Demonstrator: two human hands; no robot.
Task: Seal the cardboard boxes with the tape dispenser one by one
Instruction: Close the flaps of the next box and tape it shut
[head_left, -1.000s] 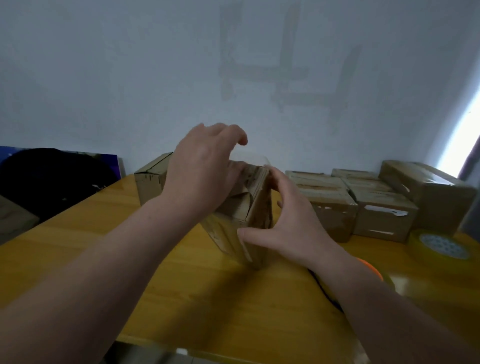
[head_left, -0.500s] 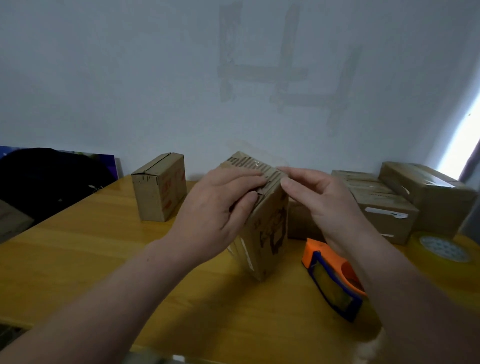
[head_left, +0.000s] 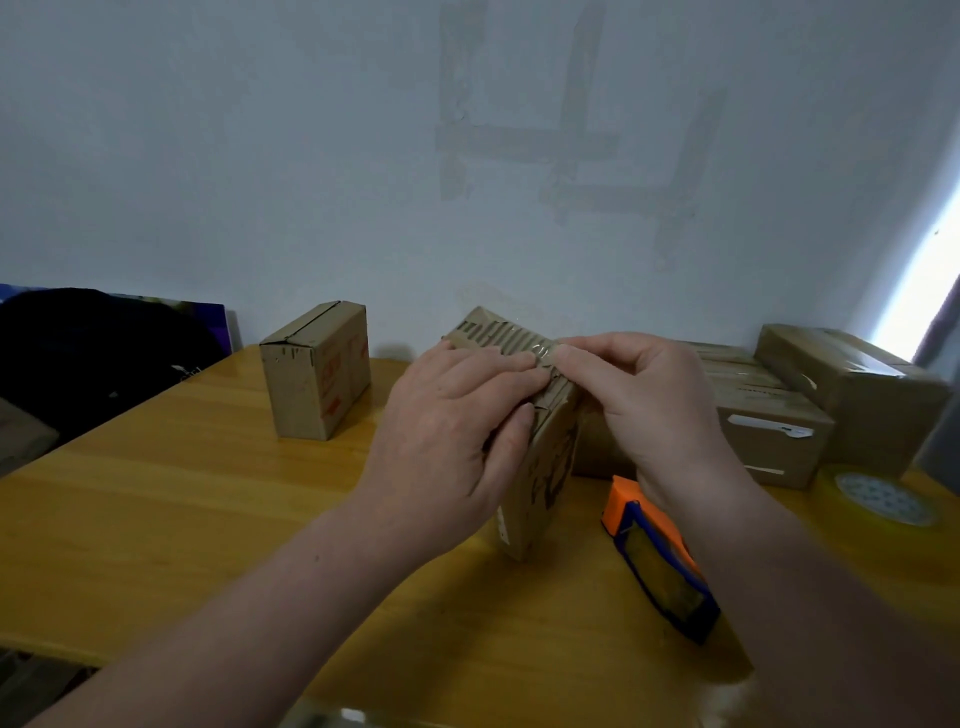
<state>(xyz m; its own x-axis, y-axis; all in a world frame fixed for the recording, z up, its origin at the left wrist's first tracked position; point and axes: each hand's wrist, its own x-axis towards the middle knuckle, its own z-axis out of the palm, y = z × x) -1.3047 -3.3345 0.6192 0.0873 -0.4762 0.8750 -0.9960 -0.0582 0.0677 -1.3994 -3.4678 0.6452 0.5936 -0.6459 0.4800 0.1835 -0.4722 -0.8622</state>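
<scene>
Cardboard: the centre box (head_left: 545, 467) is stood on the table (head_left: 156, 493), tilted, with its near lower corner on the wood; glossy clear tape is seen along its top edge.
Left hand (head_left: 447, 436): laid over the left side of the centre box, fingers stretched across the top edge, thumb pressed against the near face; the box is gripped.
Right hand (head_left: 654, 400): fingers curled, fingertips pinched on the right part of the same top edge, where the tape shines.
Hands together: fingertips almost touching on the top of the box.
Tape dispenser (head_left: 660, 566): orange and blue, laid on the table just right of the centre box, under the right forearm; not held.
Left box (head_left: 317, 374): upright, far left of the hands, top flaps closed, well apart from the centre box.
Right boxes (head_left: 769, 431): grouped at the far right against the wall, partly hidden behind the right hand.
Tape roll (head_left: 883, 499): flat on the table, near the right boxes.
Wall (head_left: 208, 156): pale, with faint strip marks.
</scene>
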